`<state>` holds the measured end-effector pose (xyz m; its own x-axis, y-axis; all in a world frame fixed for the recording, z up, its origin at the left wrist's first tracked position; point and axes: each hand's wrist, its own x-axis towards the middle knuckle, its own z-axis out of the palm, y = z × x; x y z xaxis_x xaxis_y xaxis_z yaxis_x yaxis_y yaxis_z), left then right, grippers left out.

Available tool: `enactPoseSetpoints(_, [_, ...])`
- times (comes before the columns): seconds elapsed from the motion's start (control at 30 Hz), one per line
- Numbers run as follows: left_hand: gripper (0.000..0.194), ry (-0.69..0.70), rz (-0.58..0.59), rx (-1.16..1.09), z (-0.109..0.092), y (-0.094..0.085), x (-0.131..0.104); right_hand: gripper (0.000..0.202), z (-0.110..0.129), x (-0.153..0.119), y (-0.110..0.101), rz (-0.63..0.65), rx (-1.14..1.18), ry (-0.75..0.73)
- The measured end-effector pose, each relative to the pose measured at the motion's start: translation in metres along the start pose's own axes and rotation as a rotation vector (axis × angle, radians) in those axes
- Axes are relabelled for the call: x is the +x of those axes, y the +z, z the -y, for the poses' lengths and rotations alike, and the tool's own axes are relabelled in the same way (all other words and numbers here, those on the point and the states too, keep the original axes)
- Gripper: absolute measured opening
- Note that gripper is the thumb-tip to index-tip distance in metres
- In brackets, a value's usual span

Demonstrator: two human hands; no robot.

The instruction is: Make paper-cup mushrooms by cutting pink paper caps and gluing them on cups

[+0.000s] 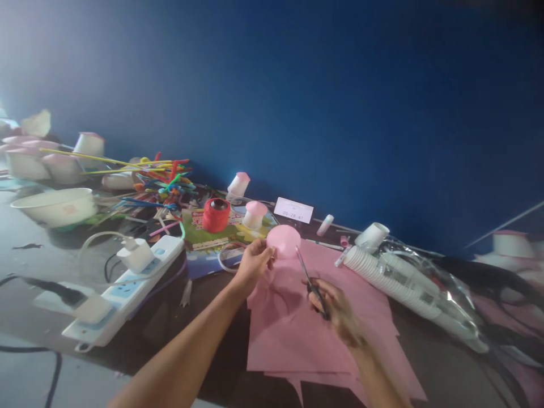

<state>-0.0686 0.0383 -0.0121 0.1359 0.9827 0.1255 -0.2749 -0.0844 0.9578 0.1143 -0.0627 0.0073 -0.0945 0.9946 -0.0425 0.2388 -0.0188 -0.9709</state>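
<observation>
Between thumb and fingers, my left hand (257,258) pinches the left edge of a round pink paper disc (284,241). My right hand (334,306) grips a pair of scissors (313,286) by the dark handles. The blades point up and away, with their tips at the disc's right edge; whether they touch the paper I cannot tell. Beneath both hands lie several pink paper sheets (314,345), stacked unevenly. Just beyond the disc sits a white paper cup with a pink top (255,215), beside a red spool of thread (216,215).
A white power strip (140,289) with plugs lies left. Behind it are a pale bowl (55,207) and colourful pipe cleaners (165,175). A lit timer display (294,209) and glue stick (325,225) stand near the blue wall. Stacked paper cups (391,283) in plastic lie right.
</observation>
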Motion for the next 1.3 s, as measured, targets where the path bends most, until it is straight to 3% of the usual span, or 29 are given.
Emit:
enactPoseSetpoints(0.27, [0.015, -0.064, -0.015, -0.004, -0.001, 0.008, -0.001, 0.041, -0.019, 0.006, 0.009, 0.005, 0.043, -0.021])
enactPoseSetpoints(0.67, [0.016, -0.109, -0.052, -0.007, -0.005, 0.011, -0.003, 0.039, -0.015, 0.005, 0.01, 0.019, 0.021, 0.025])
enactPoseSetpoints(1.3, [0.013, -0.113, -0.017, 0.07, 0.005, 0.011, -0.005, 0.036, -0.012, 0.005, 0.012, 0.006, 0.007, 0.019])
